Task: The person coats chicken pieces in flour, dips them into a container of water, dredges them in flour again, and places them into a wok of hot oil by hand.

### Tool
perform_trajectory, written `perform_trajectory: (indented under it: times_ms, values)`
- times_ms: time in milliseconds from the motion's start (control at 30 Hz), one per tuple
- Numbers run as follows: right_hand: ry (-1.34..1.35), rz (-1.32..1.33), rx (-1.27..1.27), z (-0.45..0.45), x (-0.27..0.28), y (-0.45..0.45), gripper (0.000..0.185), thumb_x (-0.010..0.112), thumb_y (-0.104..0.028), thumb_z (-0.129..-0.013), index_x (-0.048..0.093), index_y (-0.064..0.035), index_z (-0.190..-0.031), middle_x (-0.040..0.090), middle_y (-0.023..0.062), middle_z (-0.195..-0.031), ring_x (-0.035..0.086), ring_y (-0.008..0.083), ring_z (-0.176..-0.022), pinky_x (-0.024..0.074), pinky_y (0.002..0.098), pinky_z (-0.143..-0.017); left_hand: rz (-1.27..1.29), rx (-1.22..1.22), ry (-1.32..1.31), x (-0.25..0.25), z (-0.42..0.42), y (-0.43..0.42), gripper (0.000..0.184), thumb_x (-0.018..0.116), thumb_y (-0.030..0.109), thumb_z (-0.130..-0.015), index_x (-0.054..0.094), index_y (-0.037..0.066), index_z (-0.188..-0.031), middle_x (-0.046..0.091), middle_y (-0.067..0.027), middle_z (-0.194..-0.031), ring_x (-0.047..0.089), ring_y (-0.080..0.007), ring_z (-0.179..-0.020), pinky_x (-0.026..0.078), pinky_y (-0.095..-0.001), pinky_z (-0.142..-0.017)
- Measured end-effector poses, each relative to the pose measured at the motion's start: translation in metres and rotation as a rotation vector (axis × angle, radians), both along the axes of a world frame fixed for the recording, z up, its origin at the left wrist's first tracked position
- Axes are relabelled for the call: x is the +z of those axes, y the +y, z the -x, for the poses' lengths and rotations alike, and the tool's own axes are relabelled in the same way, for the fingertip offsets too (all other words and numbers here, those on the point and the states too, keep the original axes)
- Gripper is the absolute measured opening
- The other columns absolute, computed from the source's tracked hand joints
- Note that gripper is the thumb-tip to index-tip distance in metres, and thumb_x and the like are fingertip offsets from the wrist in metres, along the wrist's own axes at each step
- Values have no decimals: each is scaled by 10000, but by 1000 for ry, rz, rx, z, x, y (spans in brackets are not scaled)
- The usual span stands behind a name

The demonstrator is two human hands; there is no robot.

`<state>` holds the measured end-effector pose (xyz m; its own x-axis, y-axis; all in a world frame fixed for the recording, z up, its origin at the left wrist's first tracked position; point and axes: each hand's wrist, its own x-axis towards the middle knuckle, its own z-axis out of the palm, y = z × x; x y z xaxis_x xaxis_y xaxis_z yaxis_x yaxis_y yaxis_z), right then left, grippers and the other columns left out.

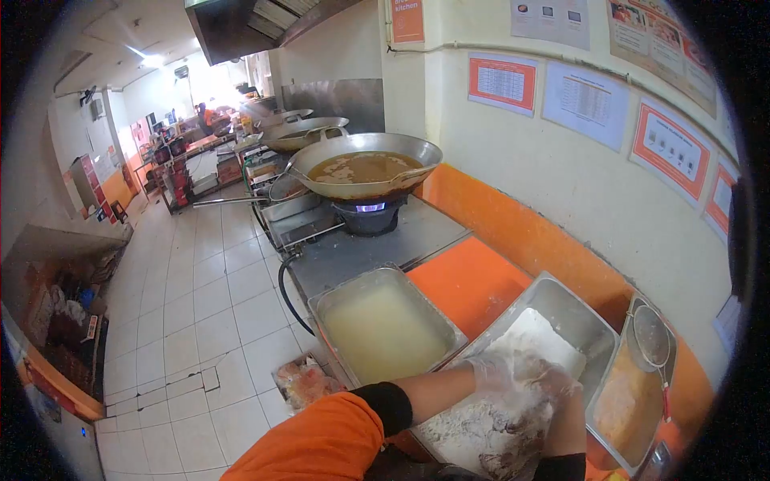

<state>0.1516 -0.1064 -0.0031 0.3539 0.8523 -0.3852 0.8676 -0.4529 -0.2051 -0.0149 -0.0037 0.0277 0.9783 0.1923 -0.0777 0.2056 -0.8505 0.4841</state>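
My left hand (496, 373), in a clear plastic glove, reaches into a deep metal pan (589, 321). Beside it, my right hand (555, 380) is also down in the pan, blurred and dusted white. Both hands touch white flour (533, 337), which is heaped at the pan's far end. Lumpy flour-coated pieces (489, 437) lie at the near end, below my hands. My fingers are smeared by motion and partly hidden in flour, so what they hold does not show. Left of this pan stands a metal tray (321, 309) of cloudy yellowish liquid (389, 325).
A large wok (425, 152) of brown oil sits over a lit burner (370, 216). A long-handled strainer (285, 188) leans beside it. On the right, a sieve (651, 335) rests on another metal tray (622, 405). An orange board (469, 284) lies behind the pans.
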Motion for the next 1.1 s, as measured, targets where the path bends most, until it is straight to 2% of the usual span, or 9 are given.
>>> perform_trajectory:
  times_ms: [200,433,533,600,700,833,933,1000,1100]
  values:
    - [-89,-82,187,-5,-43,17,394,514,-186,-757,493,-83,-1137,542,111,-1077,495,205,-990,379,264,-851,-64,294,-324,-60,-26,13,487,469,290,-742,437,-7,-1127,492,-242,-1070,484,-314,-1011,391,-389,-837]
    - [-122,-108,109,-19,-107,41,371,500,-201,-754,522,-80,-1104,584,138,-980,564,240,-856,430,292,-762,-430,-123,-43,-175,-76,47,366,483,248,-741,543,11,-1014,542,-194,-1026,511,-311,-978,400,-402,-829]
    - [-203,-10,207,-49,-94,34,324,504,-208,-722,595,-62,-997,587,185,-932,570,295,-826,424,331,-777,-112,176,297,-153,-66,53,306,488,172,-734,542,-3,-980,545,-165,-1000,519,-291,-923,392,-376,-835]
    - [27,-171,-112,-14,-7,7,321,514,-214,-710,608,-48,-967,577,191,-966,560,306,-863,416,335,-797,-72,136,201,-137,-57,37,362,505,222,-740,524,-2,-1023,539,-157,-1028,514,-284,-954,389,-358,-855]
    - [108,-375,50,-52,-57,1,367,530,-232,-688,593,-40,-994,561,181,-1029,536,303,-941,403,317,-835,-94,-63,-54,-105,-46,24,432,537,289,-726,512,7,-1051,544,-156,-1028,521,-283,-960,396,-341,-858]
    - [-103,-290,258,-23,-70,16,329,506,-216,-705,605,-46,-968,560,161,-1045,530,267,-982,406,321,-835,221,121,-133,-112,-51,34,502,588,331,-688,502,30,-1081,549,-155,-1022,534,-284,-940,416,-337,-832]
    - [-133,-131,151,-9,-88,33,287,470,-193,-719,628,-77,-927,587,129,-1009,557,264,-948,439,359,-785,-265,258,224,-139,-58,26,536,604,336,-684,481,29,-1105,549,-154,-1036,536,-290,-930,417,-334,-826]
    - [-163,-82,79,-3,-79,34,278,471,-197,-723,633,-70,-910,585,143,-1002,557,255,-953,440,358,-789,-488,9,277,-237,-77,68,595,597,383,-690,449,25,-1142,541,-159,-1053,529,-294,-948,412,-341,-832]
    - [-124,-64,-73,-8,-55,25,269,468,-197,-727,641,-69,-890,580,148,-1008,558,256,-946,445,354,-788,-198,76,43,-183,-68,48,607,596,418,-689,463,28,-1134,556,-169,-1015,535,-304,-940,417,-348,-823]
